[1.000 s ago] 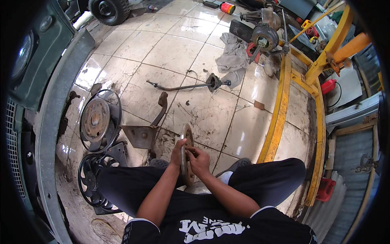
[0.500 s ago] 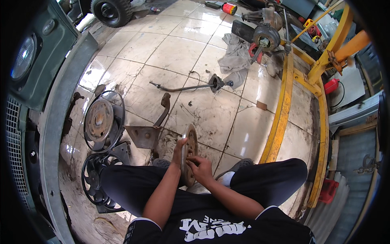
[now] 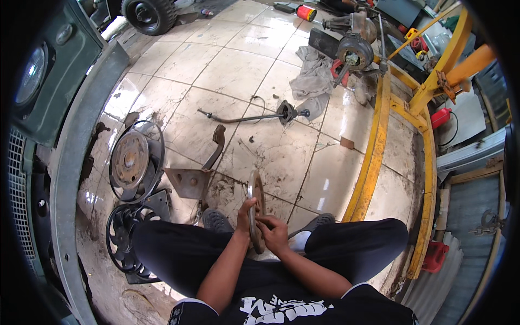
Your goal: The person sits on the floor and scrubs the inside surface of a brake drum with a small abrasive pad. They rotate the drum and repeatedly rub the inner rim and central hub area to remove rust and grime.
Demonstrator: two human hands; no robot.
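Between my knees a rusty round metal disc (image 3: 258,190) stands on edge, its face turned to the right. My left hand (image 3: 244,218) is closed round its left rim, thumb up. On the opposite side my right hand (image 3: 275,234) has its fingers bent in against the face of the disc; whatever they pinch there is too small to make out. Beyond my left foot lies a rusty bracket with a pedal arm (image 3: 189,182). A long metal lever (image 3: 244,116) with a dark flange rests farther out on the tiles.
At left are another rusty disc (image 3: 130,158) within a black ring shroud and a black fan (image 3: 123,238), beside a grey metal bumper (image 3: 81,141). A yellow steel frame (image 3: 374,162) runs along the right. An axle assembly (image 3: 355,51) and grey rags (image 3: 311,73) lie far right.
The disc has turned more edge-on and shifted slightly nearer and to the right. Both hands moved with it, and my right hand has come lower on its face.
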